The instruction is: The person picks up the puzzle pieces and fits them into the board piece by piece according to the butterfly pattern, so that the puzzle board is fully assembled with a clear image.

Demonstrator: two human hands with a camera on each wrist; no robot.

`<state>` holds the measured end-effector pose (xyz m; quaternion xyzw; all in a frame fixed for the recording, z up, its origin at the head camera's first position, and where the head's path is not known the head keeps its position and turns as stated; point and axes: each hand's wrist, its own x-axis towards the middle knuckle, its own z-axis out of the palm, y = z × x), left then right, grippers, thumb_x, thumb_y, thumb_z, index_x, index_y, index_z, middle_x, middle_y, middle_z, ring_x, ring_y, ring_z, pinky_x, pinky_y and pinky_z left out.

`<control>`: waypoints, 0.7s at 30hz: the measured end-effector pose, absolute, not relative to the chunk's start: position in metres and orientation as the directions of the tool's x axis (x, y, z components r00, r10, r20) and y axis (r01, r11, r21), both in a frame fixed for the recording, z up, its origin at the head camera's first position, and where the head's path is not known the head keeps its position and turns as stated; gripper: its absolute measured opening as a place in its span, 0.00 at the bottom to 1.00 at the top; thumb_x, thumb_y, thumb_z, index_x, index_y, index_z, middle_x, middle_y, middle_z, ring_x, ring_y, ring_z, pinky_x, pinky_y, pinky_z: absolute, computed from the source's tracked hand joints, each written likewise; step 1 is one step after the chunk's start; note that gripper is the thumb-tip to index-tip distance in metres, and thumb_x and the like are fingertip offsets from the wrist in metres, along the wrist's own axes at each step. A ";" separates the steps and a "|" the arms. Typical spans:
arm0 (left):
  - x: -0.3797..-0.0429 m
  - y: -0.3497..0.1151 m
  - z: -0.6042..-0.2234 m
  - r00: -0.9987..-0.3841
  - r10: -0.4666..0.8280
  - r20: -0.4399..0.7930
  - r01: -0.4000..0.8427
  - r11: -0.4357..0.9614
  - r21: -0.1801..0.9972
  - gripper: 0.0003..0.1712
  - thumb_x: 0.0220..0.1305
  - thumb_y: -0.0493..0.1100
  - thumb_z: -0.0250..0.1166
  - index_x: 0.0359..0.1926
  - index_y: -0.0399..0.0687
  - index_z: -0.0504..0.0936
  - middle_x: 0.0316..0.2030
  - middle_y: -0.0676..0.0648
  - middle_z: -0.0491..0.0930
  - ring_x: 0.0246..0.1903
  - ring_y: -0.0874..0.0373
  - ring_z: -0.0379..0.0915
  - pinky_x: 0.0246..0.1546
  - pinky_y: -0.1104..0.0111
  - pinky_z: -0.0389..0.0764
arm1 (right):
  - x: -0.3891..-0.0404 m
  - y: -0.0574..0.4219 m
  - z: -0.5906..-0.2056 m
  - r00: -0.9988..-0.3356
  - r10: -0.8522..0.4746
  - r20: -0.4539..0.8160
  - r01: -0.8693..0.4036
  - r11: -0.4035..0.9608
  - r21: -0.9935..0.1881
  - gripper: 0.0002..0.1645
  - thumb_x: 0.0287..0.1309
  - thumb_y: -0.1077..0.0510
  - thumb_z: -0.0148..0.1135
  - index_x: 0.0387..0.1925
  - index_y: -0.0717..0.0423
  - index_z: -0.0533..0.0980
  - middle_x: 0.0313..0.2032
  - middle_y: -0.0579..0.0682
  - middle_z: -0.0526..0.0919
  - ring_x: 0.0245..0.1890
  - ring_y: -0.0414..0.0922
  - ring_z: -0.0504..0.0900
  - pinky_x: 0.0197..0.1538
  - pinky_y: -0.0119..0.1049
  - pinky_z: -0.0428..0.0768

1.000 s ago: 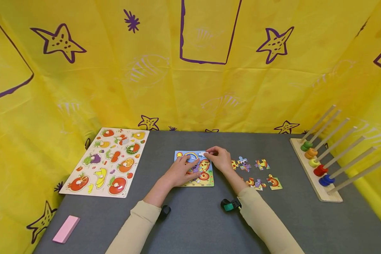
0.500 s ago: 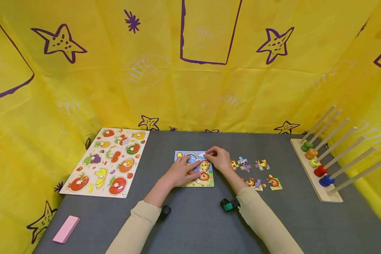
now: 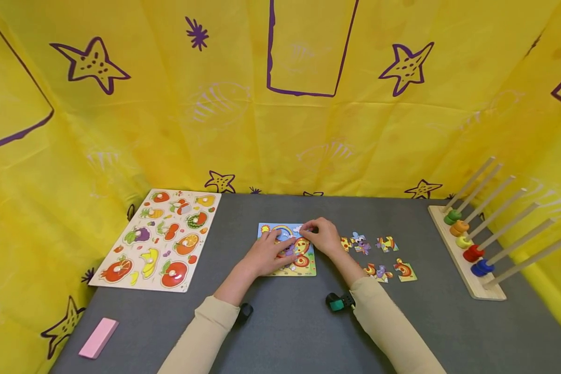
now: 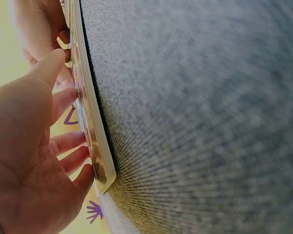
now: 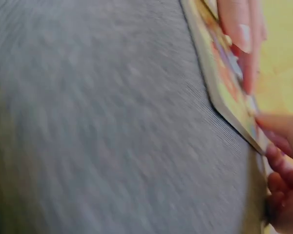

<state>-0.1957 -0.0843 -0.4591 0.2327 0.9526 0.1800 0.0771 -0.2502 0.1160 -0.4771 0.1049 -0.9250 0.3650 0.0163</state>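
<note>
Piece-fitting, I'd judge — left hand (image 3: 264, 254) on the brightly printed, square jigsaw board (image 3: 309, 269) mid-table (image 3: 290, 322), fingers apart, right hand (image 3: 326, 237) curled at its far right corner, any pinch unclear — calling for careful alignment.

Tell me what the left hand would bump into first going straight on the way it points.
Probably the right hand, at the far right corner of the puzzle. The left hand points forward and rightward across it; depth is hard to judge, so it might just miss.
</note>
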 end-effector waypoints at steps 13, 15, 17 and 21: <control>-0.200 -0.079 -0.457 -0.895 0.444 -0.041 0.391 0.825 0.407 0.32 0.70 0.62 0.54 0.69 0.56 0.70 0.66 0.39 0.61 0.65 0.41 0.52 0.59 0.45 0.60 | -0.247 0.128 -0.482 -0.957 -0.259 0.127 -0.277 0.698 -0.660 0.15 0.49 0.48 0.76 0.38 0.49 0.86 0.40 0.51 0.75 0.42 0.50 0.68 0.43 0.44 0.68; -0.200 -0.079 -0.456 -0.898 0.439 -0.043 0.384 0.827 0.410 0.31 0.71 0.62 0.53 0.69 0.56 0.71 0.66 0.40 0.60 0.66 0.40 0.49 0.58 0.45 0.59 | -0.247 0.128 -0.483 -0.957 -0.260 0.130 -0.280 0.703 -0.653 0.15 0.48 0.48 0.76 0.38 0.48 0.86 0.40 0.51 0.75 0.43 0.50 0.68 0.43 0.43 0.68; -0.200 -0.079 -0.457 -0.898 0.438 -0.045 0.382 0.825 0.416 0.31 0.71 0.62 0.53 0.69 0.56 0.71 0.66 0.40 0.60 0.66 0.40 0.49 0.58 0.45 0.58 | -0.247 0.128 -0.484 -0.957 -0.258 0.134 -0.282 0.709 -0.647 0.16 0.48 0.47 0.76 0.38 0.48 0.86 0.40 0.51 0.75 0.43 0.50 0.68 0.43 0.43 0.68; -0.200 -0.082 -0.461 -0.893 0.447 -0.049 0.378 0.807 0.454 0.33 0.70 0.63 0.53 0.69 0.55 0.70 0.68 0.41 0.58 0.67 0.42 0.48 0.59 0.44 0.57 | -0.246 0.126 -0.484 -0.959 -0.252 0.132 -0.276 0.711 -0.647 0.16 0.49 0.47 0.76 0.38 0.48 0.86 0.40 0.51 0.75 0.43 0.50 0.67 0.43 0.43 0.68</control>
